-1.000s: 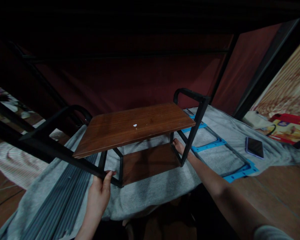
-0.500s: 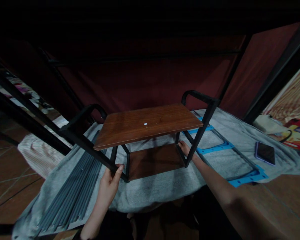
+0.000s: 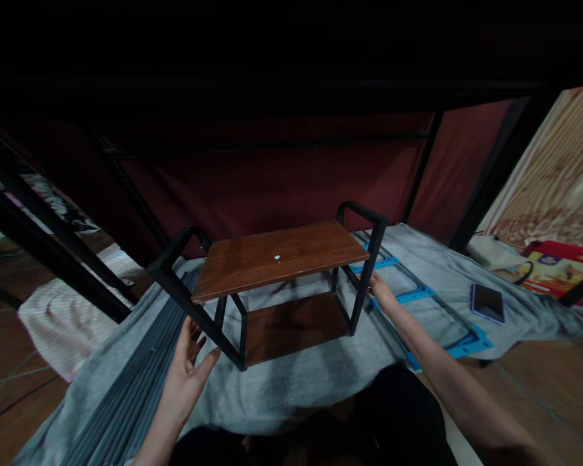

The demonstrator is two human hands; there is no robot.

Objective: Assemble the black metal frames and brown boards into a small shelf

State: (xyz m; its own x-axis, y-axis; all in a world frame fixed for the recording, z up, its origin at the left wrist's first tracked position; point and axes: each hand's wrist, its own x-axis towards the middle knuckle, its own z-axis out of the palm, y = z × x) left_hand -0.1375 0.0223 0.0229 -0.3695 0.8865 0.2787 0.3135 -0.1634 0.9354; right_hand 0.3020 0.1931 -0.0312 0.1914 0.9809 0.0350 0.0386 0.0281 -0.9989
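Note:
A small two-tier shelf (image 3: 282, 255) with brown wood-grain boards and black metal side frames stands upright on a grey cloth. A small white mark shows on its upper board. My left hand (image 3: 187, 366) is beside the left side frame, its fingers apart and thumb spread, with no grip on it. Just outside the right side frame, my right hand (image 3: 383, 294) reaches to the upright post with its fingers stretched out. The post partly hides those fingertips, so contact is unclear.
Several dark grey tubes (image 3: 143, 362) lie on the grey cloth (image 3: 291, 401) at left. Blue-cornered frames (image 3: 418, 294) and a phone (image 3: 487, 303) lie at right. Black metal posts (image 3: 500, 168) and a dark red panel (image 3: 272, 184) surround the space. A red-yellow package (image 3: 563, 265) stands far right.
My left hand has let go of the shelf's left frame and opened. My right hand has shifted from the lower right frame to outside its post. The view has shifted.

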